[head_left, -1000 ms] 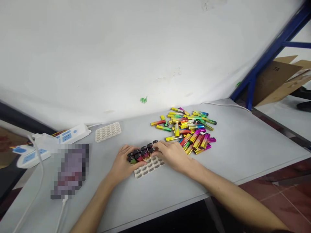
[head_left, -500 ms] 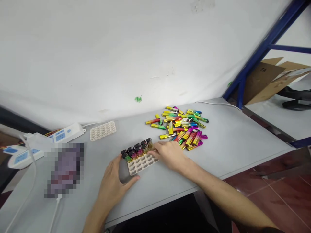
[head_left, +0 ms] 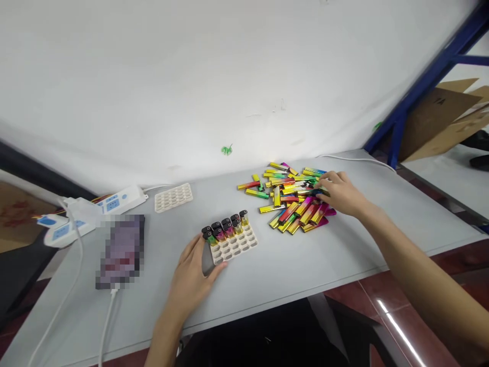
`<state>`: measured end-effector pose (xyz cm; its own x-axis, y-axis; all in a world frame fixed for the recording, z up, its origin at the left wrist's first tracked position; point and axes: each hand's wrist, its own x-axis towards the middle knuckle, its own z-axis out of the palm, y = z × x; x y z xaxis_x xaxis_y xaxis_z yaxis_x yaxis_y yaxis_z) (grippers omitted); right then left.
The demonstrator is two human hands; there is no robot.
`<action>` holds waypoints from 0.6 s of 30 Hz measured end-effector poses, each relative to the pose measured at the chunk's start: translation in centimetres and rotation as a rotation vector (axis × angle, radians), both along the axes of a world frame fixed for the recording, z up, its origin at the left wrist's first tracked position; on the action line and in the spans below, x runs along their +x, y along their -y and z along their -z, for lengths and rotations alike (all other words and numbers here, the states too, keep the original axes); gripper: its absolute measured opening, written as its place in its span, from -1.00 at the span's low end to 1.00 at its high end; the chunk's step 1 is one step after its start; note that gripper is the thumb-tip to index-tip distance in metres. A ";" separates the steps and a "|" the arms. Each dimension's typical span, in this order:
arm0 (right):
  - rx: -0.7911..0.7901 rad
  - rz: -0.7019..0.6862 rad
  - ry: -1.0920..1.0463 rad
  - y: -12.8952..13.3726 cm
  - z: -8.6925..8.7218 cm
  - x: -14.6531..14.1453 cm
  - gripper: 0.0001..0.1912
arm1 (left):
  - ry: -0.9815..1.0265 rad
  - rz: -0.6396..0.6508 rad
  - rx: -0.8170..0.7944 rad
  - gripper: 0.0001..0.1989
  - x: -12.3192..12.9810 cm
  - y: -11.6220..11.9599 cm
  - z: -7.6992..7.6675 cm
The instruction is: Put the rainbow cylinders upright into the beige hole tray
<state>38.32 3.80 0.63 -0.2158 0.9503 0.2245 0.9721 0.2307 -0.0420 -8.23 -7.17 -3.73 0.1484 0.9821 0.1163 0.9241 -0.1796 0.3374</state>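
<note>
A pale tray (head_left: 234, 248) with rows of oval holes lies on the table. Several lighters (head_left: 228, 228) with black tops and shiny coloured bodies stand upright in its far rows; its nearer holes are bare. My left hand (head_left: 191, 278) curves round the tray's left end, thumb at the near corner and fingers beside the leftmost lighters. On the right, my right hand (head_left: 340, 193) is over a loose pile of metallic rainbow lighters (head_left: 292, 201). Its fingers are bent, with a dark-ended lighter (head_left: 321, 191) at the fingertips, partly hidden.
Another pale holed tray (head_left: 173, 198) lies near the wall. White power strips (head_left: 122, 200) and a pixelated phone-like device (head_left: 121, 250) with a white cable (head_left: 109, 318) are at left. A blue frame (head_left: 401, 122) and a cardboard box (head_left: 435, 120) are beyond the right end.
My right hand has moved from the tray rightward to the lighter pile. My left hand stays at the tray's left end. The view has shifted slightly.
</note>
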 end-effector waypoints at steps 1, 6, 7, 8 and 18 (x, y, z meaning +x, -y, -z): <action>0.028 -0.004 -0.055 0.1 0.1 0.4 -0.77 | 0.002 -0.003 -0.007 -0.21 0.1 0.0 -0.1; 0.052 -0.038 -0.647 1.3 -1.6 -1.1 -0.76 | 0.012 -0.031 -0.023 -0.20 0.3 0.0 -0.3; 0.010 -0.034 -0.846 1.5 -2.1 -2.2 -0.73 | 0.012 -0.036 -0.030 -0.20 0.3 0.0 -0.3; -0.036 -0.039 -1.061 1.8 -2.5 -3.5 -0.71 | 0.013 -0.041 -0.039 -0.20 0.3 0.0 -0.3; -0.545 -0.061 -1.764 2.7 -1.2 -18.2 -0.44 | 0.085 -0.032 -0.001 -0.14 0.3 0.4 -0.4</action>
